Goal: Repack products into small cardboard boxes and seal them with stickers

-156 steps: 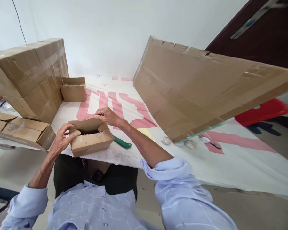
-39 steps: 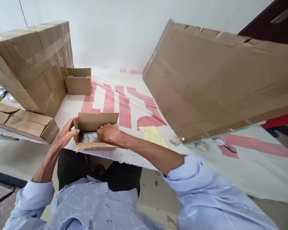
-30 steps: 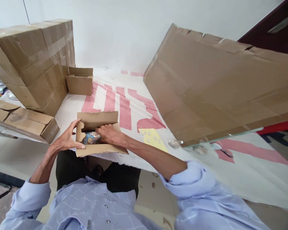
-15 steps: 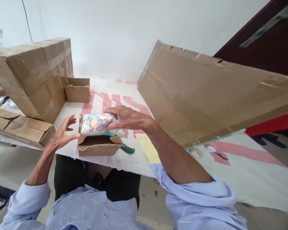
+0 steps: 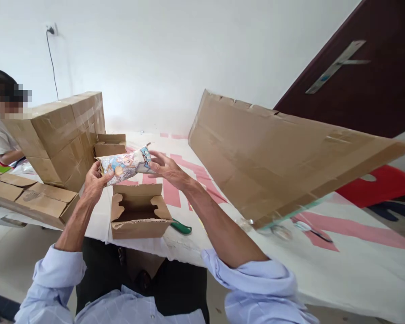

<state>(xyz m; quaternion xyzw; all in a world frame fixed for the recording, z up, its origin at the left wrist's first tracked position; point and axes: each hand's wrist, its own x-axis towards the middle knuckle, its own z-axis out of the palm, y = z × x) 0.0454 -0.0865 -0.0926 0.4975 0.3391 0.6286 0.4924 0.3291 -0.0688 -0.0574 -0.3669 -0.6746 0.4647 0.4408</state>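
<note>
A printed plastic packet [image 5: 123, 167], white and blue with a cartoon picture, is held up between my two hands, tilted with its right end higher. My left hand [image 5: 96, 181] grips its left end, thumb on the near face. At the right end, my right hand [image 5: 167, 170] pinches the packet with the thumb in front; some of its fingers are hidden behind. Below the packet stands a small open cardboard box [image 5: 141, 229], its flaps up and its inside dark. Beside the box lies a green-handled tool [image 5: 182, 227], its other end out of sight.
Stacked taped cartons [image 5: 67, 135] stand at the left, with a long closed carton [image 5: 37, 198] before them. Another small open box [image 5: 110, 146] sits behind. A large cardboard sheet [image 5: 273, 157] leans on the right. A co-worker [image 5: 2, 135] is at far left.
The packet has risen from over the small box and moved left, uncovering the box opening. My left hand, open and apart before, has closed on the packet's left end.
</note>
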